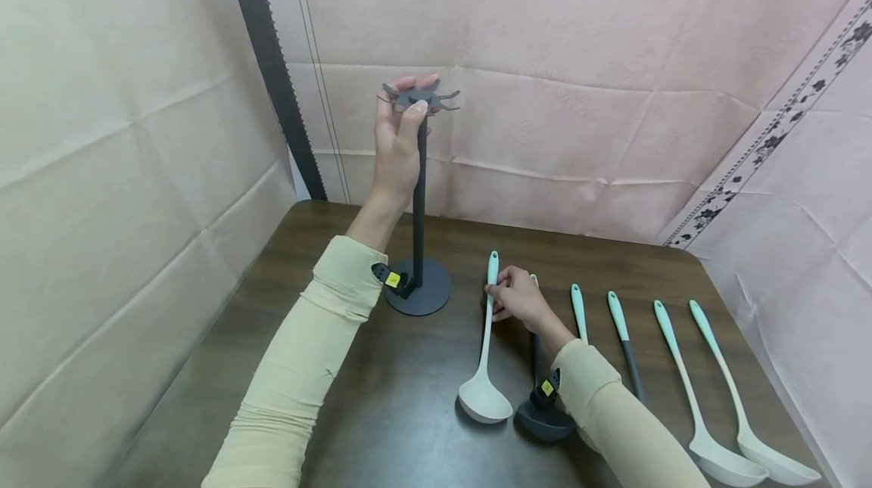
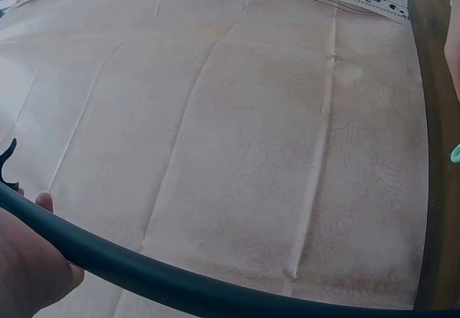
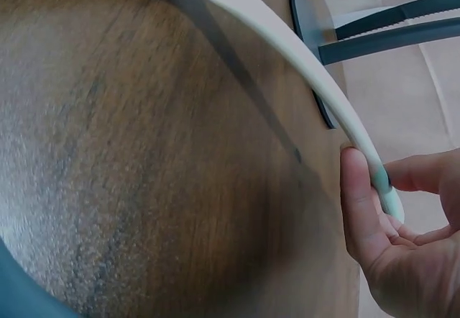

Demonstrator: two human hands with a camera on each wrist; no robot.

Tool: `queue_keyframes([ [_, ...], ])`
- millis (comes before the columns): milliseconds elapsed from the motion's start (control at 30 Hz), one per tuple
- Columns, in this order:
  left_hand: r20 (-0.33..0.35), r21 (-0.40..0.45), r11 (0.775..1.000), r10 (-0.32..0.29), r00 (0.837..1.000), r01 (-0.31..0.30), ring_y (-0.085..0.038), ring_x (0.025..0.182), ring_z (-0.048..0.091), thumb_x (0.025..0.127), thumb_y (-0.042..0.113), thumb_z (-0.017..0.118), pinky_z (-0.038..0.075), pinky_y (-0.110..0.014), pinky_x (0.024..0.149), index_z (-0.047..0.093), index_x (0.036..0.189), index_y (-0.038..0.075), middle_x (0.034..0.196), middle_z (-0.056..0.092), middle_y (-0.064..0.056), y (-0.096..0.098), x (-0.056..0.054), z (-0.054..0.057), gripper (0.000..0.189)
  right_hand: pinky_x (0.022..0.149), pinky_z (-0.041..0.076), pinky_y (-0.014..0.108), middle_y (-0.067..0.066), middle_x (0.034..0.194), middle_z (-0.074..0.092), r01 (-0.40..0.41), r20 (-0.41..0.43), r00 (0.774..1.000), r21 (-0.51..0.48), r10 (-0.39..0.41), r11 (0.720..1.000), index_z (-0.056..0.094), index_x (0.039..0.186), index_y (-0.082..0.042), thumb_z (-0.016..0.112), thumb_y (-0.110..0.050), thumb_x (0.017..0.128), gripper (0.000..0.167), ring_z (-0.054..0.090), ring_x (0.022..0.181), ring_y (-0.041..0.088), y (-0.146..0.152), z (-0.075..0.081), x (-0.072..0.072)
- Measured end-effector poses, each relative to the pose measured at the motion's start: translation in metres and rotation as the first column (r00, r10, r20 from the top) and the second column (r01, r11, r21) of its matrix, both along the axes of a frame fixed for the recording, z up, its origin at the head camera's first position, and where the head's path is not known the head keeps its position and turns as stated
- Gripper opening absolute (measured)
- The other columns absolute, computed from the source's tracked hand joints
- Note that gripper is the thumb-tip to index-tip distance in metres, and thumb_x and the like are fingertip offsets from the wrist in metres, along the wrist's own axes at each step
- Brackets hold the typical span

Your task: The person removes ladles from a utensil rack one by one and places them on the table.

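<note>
A dark grey utensil stand (image 1: 419, 216) with a round base and a ring of curved hooks stands upright on the table. My left hand (image 1: 397, 144) holds its top, thumb over the hook plate and fingers behind it; in the left wrist view the pole (image 2: 158, 275) runs past the hand. To the stand's right, my right hand (image 1: 523, 299) pinches the mint handle of a white ladle (image 1: 485, 399) between thumb and fingers. The right wrist view shows the ladle's handle (image 3: 309, 66) raised off the wood, with its shadow below.
Right of the held ladle lies a dark-bowled ladle (image 1: 545, 424), partly behind the right wrist. Beyond it are a mint-handled utensil (image 1: 578, 310), one with a dark shaft (image 1: 632, 367), and two white ladles (image 1: 725, 465). Cloth-covered walls (image 1: 545, 132) border the brown table (image 1: 381, 412).
</note>
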State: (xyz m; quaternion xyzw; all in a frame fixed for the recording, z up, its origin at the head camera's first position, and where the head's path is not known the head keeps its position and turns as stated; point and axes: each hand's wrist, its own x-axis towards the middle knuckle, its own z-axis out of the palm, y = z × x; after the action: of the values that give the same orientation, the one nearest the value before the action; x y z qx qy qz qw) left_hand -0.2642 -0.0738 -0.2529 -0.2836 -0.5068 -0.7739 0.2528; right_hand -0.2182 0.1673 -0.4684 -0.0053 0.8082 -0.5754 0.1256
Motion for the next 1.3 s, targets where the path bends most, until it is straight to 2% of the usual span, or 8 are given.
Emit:
queue_keyframes([
  [100,-0.008,0.003,1.000,0.000,1.000,0.000,-0.038,0.124,0.063,0.100,0.023,0.052,0.044,-0.039,0.100,0.045,0.139,0.010,0.148,0.062,-0.015,0.001,-0.001,0.000,0.041,0.063,0.064,0.043,0.020,0.089,0.064,-0.003,0.019,1.000,0.018,0.003,1.000,0.054,0.116,0.004,0.064,-0.008,0.104,0.020,0.069,0.065,0.025,0.000,-0.001,0.000],
  [267,-0.015,0.003,1.000,0.004,1.000,-0.004,-0.046,0.125,0.060,0.100,0.023,0.051,0.044,-0.039,0.099,0.045,0.139,0.010,0.147,0.062,-0.015,0.001,-0.002,0.000,0.042,0.064,0.064,0.042,0.020,0.092,0.066,-0.008,0.062,0.998,0.047,0.005,0.999,0.055,0.115,0.004,0.063,-0.008,0.104,0.018,0.069,0.066,0.024,0.001,-0.007,0.000],
  [433,-0.013,0.005,1.000,0.008,1.000,-0.008,-0.043,0.124,0.062,0.100,0.023,0.051,0.043,-0.036,0.096,0.046,0.139,0.010,0.146,0.064,-0.012,0.001,-0.002,-0.001,0.041,0.063,0.064,0.041,0.019,0.090,0.068,-0.002,0.077,0.997,0.063,-0.002,0.998,0.056,0.112,0.005,0.064,-0.007,0.103,0.016,0.068,0.065,0.024,0.002,-0.012,0.000],
  [567,-0.020,0.015,1.000,0.004,1.000,-0.004,-0.046,0.124,0.060,0.099,0.022,0.052,0.043,-0.035,0.095,0.046,0.139,0.010,0.145,0.064,-0.013,0.001,-0.002,-0.001,0.042,0.061,0.064,0.040,0.018,0.082,0.067,-0.015,0.047,0.999,0.106,0.010,0.994,0.056,0.109,0.004,0.066,-0.007,0.102,0.016,0.070,0.063,0.024,0.002,-0.014,0.000],
  [700,-0.017,0.011,1.000,0.003,1.000,-0.003,-0.042,0.123,0.062,0.100,0.022,0.052,0.043,-0.037,0.098,0.046,0.139,0.010,0.147,0.063,-0.015,0.001,-0.002,-0.001,0.042,0.058,0.063,0.040,0.017,0.078,0.065,-0.030,0.011,1.000,0.156,0.029,0.987,0.055,0.105,0.003,0.068,-0.007,0.101,0.017,0.070,0.061,0.024,0.000,-0.014,0.002],
  [967,-0.029,0.020,1.000,0.001,1.000,0.000,-0.031,0.126,0.063,0.100,0.020,0.052,0.045,-0.039,0.105,0.046,0.138,0.008,0.145,0.064,-0.014,0.001,-0.002,0.000,0.041,0.055,0.062,0.037,0.016,0.079,0.065,-0.050,0.003,0.999,0.270,0.052,0.962,0.057,0.104,0.000,0.072,-0.014,0.101,0.020,0.067,0.058,0.023,0.001,-0.011,0.002],
  [1100,-0.039,0.023,1.000,-0.006,0.999,0.007,-0.028,0.133,0.060,0.101,0.018,0.051,0.044,-0.040,0.112,0.045,0.138,0.007,0.145,0.063,-0.016,0.002,-0.002,0.000,0.040,0.054,0.061,0.036,0.015,0.080,0.064,-0.051,-0.009,0.998,0.309,0.057,0.950,0.059,0.103,-0.002,0.074,-0.017,0.100,0.022,0.066,0.058,0.023,0.002,-0.012,0.002],
  [1300,-0.045,0.034,0.999,-0.022,0.999,0.023,-0.029,0.136,0.058,0.101,0.016,0.051,0.043,-0.040,0.114,0.045,0.138,0.005,0.146,0.062,-0.019,0.002,0.000,-0.001,0.039,0.054,0.060,0.034,0.014,0.079,0.064,-0.042,-0.021,0.998,0.340,0.052,0.940,0.060,0.102,-0.004,0.077,-0.020,0.098,0.024,0.066,0.058,0.023,-0.001,-0.012,0.005],
])
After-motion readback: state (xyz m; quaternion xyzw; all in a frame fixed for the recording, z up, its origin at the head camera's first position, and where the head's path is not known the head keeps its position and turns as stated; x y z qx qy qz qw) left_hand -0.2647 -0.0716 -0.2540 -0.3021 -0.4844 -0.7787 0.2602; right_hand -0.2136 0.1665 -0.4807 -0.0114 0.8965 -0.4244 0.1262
